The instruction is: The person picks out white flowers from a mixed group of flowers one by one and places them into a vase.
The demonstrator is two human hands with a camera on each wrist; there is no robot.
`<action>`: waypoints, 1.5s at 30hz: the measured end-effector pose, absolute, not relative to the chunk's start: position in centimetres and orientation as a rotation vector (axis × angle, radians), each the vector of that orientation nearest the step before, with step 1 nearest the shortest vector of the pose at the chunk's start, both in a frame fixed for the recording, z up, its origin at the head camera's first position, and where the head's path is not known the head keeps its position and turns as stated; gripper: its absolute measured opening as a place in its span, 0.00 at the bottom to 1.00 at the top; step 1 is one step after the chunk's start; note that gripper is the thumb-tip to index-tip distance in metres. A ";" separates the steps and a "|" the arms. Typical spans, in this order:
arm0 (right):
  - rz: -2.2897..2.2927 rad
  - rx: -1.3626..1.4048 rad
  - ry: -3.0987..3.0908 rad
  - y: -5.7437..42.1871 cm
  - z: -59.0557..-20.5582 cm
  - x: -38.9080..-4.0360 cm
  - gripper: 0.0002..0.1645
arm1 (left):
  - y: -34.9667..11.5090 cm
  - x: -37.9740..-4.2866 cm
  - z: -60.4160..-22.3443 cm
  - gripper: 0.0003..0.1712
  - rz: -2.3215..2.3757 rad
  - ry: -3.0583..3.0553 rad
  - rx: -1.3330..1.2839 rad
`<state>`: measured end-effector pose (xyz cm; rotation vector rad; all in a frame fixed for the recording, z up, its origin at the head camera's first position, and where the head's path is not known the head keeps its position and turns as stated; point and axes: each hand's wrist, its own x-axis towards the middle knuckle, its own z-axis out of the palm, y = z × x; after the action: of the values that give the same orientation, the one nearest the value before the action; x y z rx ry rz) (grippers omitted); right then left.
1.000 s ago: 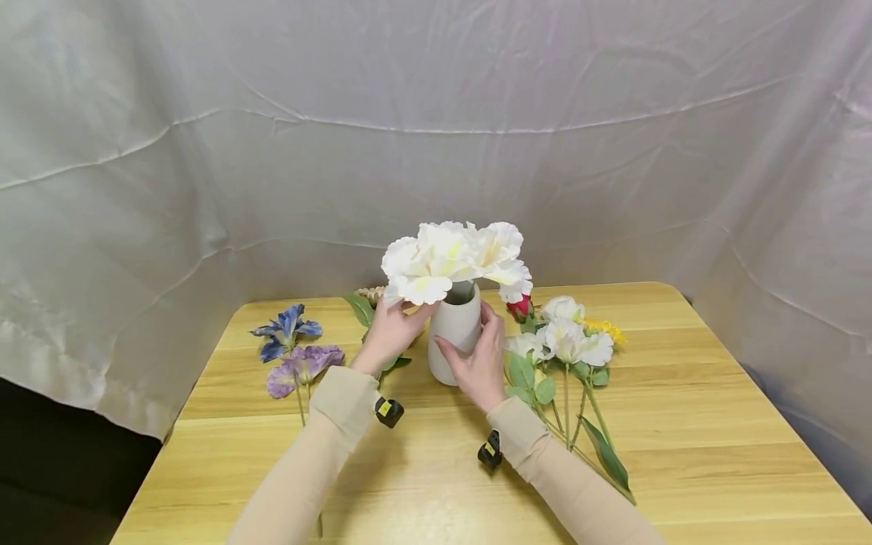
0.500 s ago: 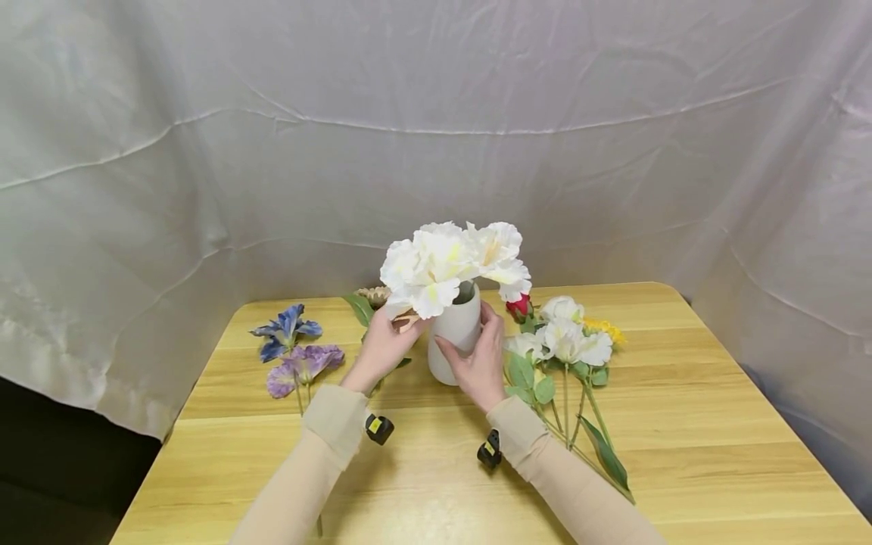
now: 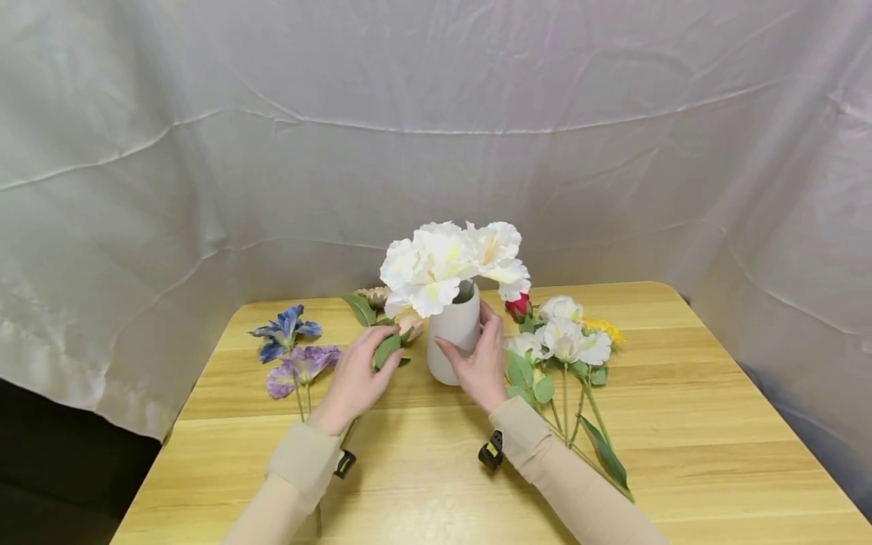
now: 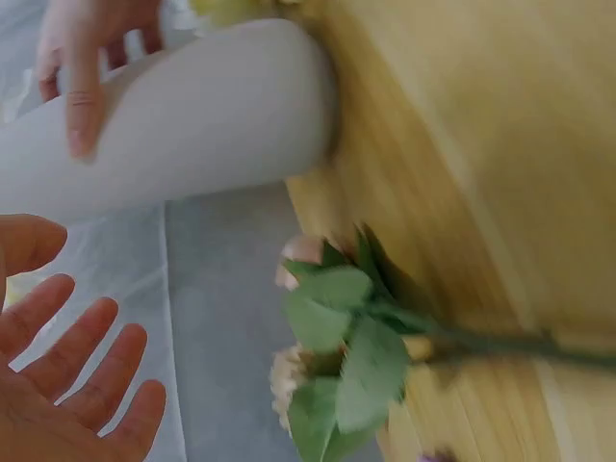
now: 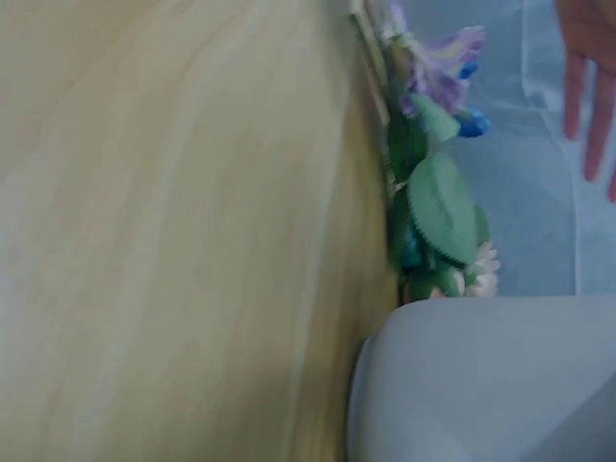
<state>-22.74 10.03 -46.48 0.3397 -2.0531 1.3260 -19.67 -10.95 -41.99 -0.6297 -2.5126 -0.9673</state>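
A white vase (image 3: 453, 333) stands upright near the middle of the table, and large white flowers (image 3: 436, 269) spread out over its mouth. My right hand (image 3: 482, 363) grips the vase from its right side, thumb across the front. To the left of the vase is my left hand (image 3: 357, 375), its fingers loosely spread and holding nothing. It hovers over a leafy stem with pale pink blooms, whose green leaves (image 4: 337, 337) show in the left wrist view. That view also shows the relaxed fingers of the left hand (image 4: 77, 375) apart from the vase (image 4: 212, 115).
Blue (image 3: 286, 331) and purple flowers (image 3: 306, 367) lie at the left of the wooden table (image 3: 708, 424). On the right lie white flowers (image 3: 568, 337), a red rose (image 3: 519, 305) and a yellow flower (image 3: 605, 330) with long stems. A grey cloth (image 3: 436, 166) hangs behind.
My left hand has let go beneath the white flowers and drawn back left and toward me. One white bloom has tipped forward and lower. My right hand has stayed on the vase.
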 end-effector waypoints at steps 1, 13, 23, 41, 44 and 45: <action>1.341 0.338 -2.059 10.0 -46.3 -22.7 0.52 | -11.2 -19.4 -42.2 0.21 -0.917 -2.518 -0.630; 1.445 0.337 -2.135 9.6 -45.4 -22.5 0.52 | -12.7 -16.4 -43.4 0.25 -0.366 -2.493 -0.716; 1.483 0.459 -2.298 11.8 -44.7 -21.4 0.49 | -10.7 -15.2 -43.9 0.28 -0.323 -2.418 -0.859; 1.388 0.349 -2.493 23.6 -44.2 -16.4 0.18 | -3.2 -15.0 -43.7 0.26 -0.300 -2.393 -1.095; 1.331 0.324 -2.555 26.2 -44.3 -15.6 0.19 | -1.9 -15.0 -43.7 0.26 -0.258 -2.398 -1.140; 1.326 0.315 -2.576 27.0 -44.2 -15.2 0.20 | -1.4 -15.0 -43.7 0.25 -0.250 -2.400 -1.156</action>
<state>-15.24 27.01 -44.25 0.3151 -2.5760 1.3257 -15.02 -1.43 -43.68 -1.1561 -2.4001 -0.2501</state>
